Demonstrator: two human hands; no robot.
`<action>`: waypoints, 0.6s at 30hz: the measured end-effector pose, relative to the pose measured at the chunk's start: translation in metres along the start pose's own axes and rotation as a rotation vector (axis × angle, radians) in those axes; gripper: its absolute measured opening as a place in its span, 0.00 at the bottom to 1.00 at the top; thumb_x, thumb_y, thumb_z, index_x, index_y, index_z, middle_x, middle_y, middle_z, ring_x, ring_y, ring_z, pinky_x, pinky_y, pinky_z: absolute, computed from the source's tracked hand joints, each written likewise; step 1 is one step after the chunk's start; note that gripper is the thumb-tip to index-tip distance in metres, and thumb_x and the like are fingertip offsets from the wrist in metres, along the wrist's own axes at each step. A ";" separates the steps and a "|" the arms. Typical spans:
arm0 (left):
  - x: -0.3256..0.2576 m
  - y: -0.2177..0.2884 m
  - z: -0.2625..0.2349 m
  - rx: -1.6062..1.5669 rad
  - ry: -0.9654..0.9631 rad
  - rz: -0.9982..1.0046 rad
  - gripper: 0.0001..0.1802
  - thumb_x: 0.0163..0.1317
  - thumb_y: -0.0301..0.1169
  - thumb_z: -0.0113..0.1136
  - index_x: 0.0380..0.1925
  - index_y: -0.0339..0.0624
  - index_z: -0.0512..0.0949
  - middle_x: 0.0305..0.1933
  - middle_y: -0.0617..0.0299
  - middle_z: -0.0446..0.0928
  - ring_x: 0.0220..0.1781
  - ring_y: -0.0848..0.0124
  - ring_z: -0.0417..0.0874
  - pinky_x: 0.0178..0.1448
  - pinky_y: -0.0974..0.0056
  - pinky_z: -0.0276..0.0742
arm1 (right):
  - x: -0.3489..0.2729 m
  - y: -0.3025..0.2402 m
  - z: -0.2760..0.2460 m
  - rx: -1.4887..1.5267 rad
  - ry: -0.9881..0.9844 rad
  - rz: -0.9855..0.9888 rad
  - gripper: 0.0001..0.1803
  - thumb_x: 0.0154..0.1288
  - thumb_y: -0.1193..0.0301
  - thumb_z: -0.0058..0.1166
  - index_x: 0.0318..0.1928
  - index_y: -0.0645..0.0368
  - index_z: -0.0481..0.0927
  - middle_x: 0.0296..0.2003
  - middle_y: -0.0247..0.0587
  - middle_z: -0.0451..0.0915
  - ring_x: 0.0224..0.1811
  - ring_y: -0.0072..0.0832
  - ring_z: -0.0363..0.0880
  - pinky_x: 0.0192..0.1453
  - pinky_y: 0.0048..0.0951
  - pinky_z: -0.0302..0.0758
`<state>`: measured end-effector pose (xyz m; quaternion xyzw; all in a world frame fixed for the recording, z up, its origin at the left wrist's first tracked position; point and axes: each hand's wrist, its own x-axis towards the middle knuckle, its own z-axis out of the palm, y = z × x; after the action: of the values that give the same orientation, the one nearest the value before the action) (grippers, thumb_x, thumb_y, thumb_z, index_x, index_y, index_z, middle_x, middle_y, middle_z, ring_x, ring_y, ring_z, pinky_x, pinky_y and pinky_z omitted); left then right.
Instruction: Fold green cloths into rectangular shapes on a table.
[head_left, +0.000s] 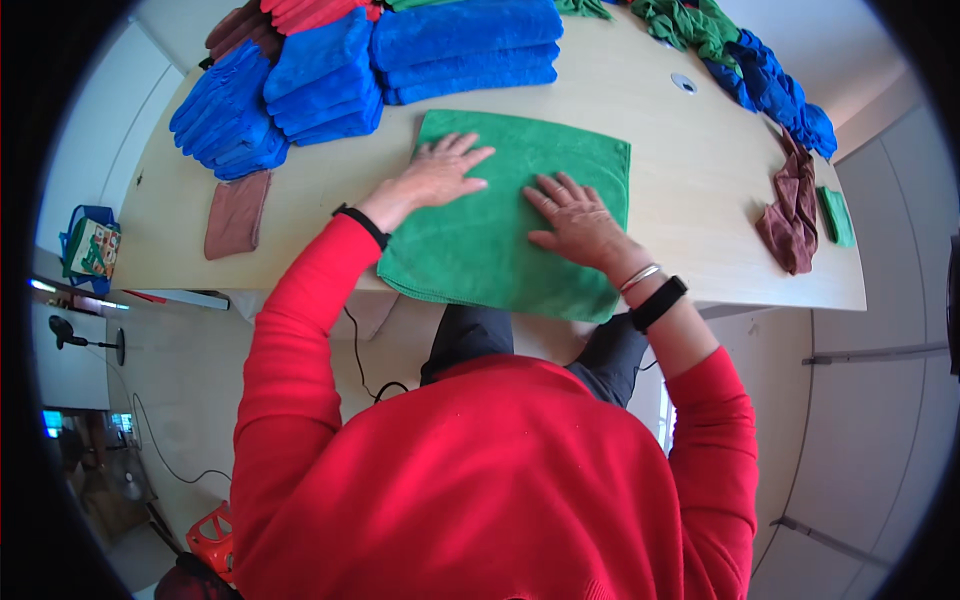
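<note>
A green towel [470, 245] lies spread flat on the table in front of me, its near edge hanging slightly over the table's front edge. Flat on its upper left part rests my left hand [438, 172], fingers spread. My right hand [580, 222] lies on the right part of the same cloth, palm down with the fingers extended. Neither hand grips anything. Beyond the cloth stand folded blue towels [470, 50] in stacks.
Left of the cloth lies a folded brown cloth [237, 215]. More blue stacks [225, 115] stand at the far left of the table [690, 200]. At right are a crumpled brown cloth [790, 215], a small green cloth [836, 217] and a blue-and-green heap [770, 85].
</note>
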<state>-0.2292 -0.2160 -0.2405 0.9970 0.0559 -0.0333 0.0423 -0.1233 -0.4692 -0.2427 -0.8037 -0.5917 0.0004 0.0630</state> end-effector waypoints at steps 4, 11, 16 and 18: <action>-0.055 -0.036 -0.006 0.061 -0.006 -0.089 0.31 0.65 0.46 0.51 0.67 0.51 0.60 0.71 0.52 0.55 0.72 0.51 0.56 0.72 0.49 0.52 | -0.072 0.051 -0.013 -0.064 0.012 0.197 0.37 0.62 0.53 0.53 0.68 0.53 0.59 0.66 0.46 0.61 0.69 0.47 0.56 0.70 0.47 0.56; -0.139 0.036 -0.002 -0.285 0.196 0.198 0.31 0.57 0.37 0.60 0.61 0.43 0.67 0.64 0.50 0.64 0.67 0.54 0.63 0.69 0.50 0.57 | -0.120 -0.017 -0.030 0.165 0.175 0.049 0.38 0.53 0.66 0.62 0.65 0.54 0.63 0.64 0.46 0.64 0.68 0.45 0.59 0.70 0.46 0.56; -0.172 0.057 0.022 0.062 0.272 0.251 0.33 0.49 0.29 0.65 0.58 0.42 0.69 0.62 0.50 0.67 0.65 0.56 0.65 0.68 0.53 0.61 | -0.126 -0.047 0.009 0.023 0.156 -0.058 0.34 0.54 0.73 0.57 0.63 0.52 0.65 0.63 0.46 0.65 0.67 0.43 0.61 0.70 0.47 0.57; -0.177 0.041 0.031 0.026 0.376 0.206 0.30 0.45 0.25 0.65 0.53 0.41 0.73 0.58 0.52 0.70 0.62 0.56 0.69 0.64 0.54 0.66 | -0.130 -0.034 0.019 -0.082 0.228 0.000 0.33 0.54 0.76 0.55 0.63 0.51 0.66 0.63 0.46 0.64 0.67 0.42 0.61 0.70 0.48 0.58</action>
<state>-0.4016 -0.2784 -0.2553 0.9865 -0.0396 0.1571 0.0216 -0.1962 -0.5807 -0.2678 -0.8004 -0.5802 -0.1152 0.0969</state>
